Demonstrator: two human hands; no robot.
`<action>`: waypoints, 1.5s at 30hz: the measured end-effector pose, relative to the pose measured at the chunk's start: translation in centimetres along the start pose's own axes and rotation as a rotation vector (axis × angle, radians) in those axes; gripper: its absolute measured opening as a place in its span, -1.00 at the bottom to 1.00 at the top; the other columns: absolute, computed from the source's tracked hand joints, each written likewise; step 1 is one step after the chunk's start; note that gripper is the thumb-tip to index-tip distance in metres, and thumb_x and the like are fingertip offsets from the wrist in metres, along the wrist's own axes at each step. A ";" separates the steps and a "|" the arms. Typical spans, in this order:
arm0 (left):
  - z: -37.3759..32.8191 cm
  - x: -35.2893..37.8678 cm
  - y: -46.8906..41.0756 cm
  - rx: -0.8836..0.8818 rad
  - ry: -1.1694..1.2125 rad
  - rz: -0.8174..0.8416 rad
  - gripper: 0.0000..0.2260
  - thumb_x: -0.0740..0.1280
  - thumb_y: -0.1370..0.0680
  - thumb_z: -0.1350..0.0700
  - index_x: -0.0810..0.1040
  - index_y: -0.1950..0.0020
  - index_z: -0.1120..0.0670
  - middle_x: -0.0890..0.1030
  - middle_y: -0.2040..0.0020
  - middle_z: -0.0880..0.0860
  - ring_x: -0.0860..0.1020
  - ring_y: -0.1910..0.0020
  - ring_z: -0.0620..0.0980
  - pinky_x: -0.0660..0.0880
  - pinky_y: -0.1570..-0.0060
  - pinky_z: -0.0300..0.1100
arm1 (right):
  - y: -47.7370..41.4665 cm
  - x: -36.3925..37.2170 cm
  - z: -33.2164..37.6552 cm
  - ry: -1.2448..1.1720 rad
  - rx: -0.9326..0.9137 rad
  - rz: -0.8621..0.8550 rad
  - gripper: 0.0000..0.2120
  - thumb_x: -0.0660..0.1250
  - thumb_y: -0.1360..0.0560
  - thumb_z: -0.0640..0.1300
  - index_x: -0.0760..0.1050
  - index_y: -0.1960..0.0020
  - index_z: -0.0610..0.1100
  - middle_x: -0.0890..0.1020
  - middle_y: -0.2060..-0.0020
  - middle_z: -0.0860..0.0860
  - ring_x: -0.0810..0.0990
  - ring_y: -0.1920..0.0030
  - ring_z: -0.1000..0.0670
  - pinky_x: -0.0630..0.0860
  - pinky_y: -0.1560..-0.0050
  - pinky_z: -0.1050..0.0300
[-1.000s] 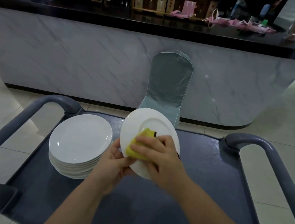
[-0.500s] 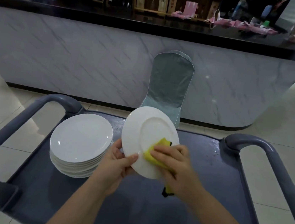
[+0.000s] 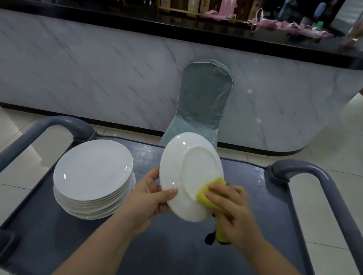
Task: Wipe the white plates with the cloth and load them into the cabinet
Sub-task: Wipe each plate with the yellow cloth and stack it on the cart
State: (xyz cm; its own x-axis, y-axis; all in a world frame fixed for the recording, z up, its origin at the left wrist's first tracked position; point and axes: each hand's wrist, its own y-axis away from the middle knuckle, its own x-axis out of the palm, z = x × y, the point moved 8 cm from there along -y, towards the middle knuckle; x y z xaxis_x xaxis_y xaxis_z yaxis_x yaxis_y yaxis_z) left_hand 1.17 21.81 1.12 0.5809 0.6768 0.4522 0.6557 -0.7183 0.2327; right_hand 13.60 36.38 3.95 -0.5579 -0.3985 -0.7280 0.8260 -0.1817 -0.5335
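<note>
Over the middle of the grey cart, the left hand pinches a tilted white plate by its lower rim; the right hand, fingers curled, presses a yellow cloth against it. Stacked plates sit toward the left edge, a covered chair beyond

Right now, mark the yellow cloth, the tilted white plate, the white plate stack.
yellow cloth [image 3: 215, 182]: head view, exposed fold.
tilted white plate [image 3: 196, 169]: head view, base centre.
white plate stack [image 3: 93, 170]: head view, top plate.
</note>
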 end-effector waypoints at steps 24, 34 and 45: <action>0.7 1.8 -0.7 -0.034 -0.269 0.112 -0.47 0.49 -0.35 0.22 0.46 -0.29 0.04 0.67 -0.05 0.20 0.64 -0.04 0.22 0.54 -0.03 0.33 | -8.1 0.2 5.6 0.082 -0.318 0.082 -0.74 0.25 -0.56 -0.17 0.64 -0.15 -0.05 0.60 -0.20 -0.03 0.43 -0.06 -0.17 0.36 -0.18 -0.02; 0.6 2.2 -1.0 -0.041 -0.025 0.128 -0.52 0.42 -0.34 0.29 0.46 -0.25 0.13 0.68 -0.01 0.16 0.67 0.14 0.12 0.64 0.26 -0.01 | -9.0 -2.7 -6.3 -0.149 0.427 0.046 -0.76 0.36 -0.54 -0.22 0.61 -0.20 -0.09 0.60 -0.10 0.01 0.52 -0.17 -0.05 0.34 -0.31 0.07; 3.1 3.5 -3.8 -0.132 0.333 -0.010 -0.50 0.33 -0.41 0.29 0.42 -0.35 0.11 0.66 -0.10 0.18 0.69 0.10 0.11 0.63 0.29 -0.10 | 0.2 0.6 4.2 0.239 -0.038 -0.173 -0.74 0.31 -0.55 -0.16 0.60 -0.20 0.01 0.57 -0.22 0.05 0.43 -0.04 -0.14 0.45 -0.09 0.01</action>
State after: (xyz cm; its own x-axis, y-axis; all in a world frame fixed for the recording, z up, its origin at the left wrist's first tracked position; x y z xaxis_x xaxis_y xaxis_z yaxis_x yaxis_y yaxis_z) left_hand 2.16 27.45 -0.82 0.3714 0.6098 0.7001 0.5800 -0.7412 0.3379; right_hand 13.74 32.34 5.26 -0.6970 -0.1403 -0.7032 0.7159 -0.1924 -0.6711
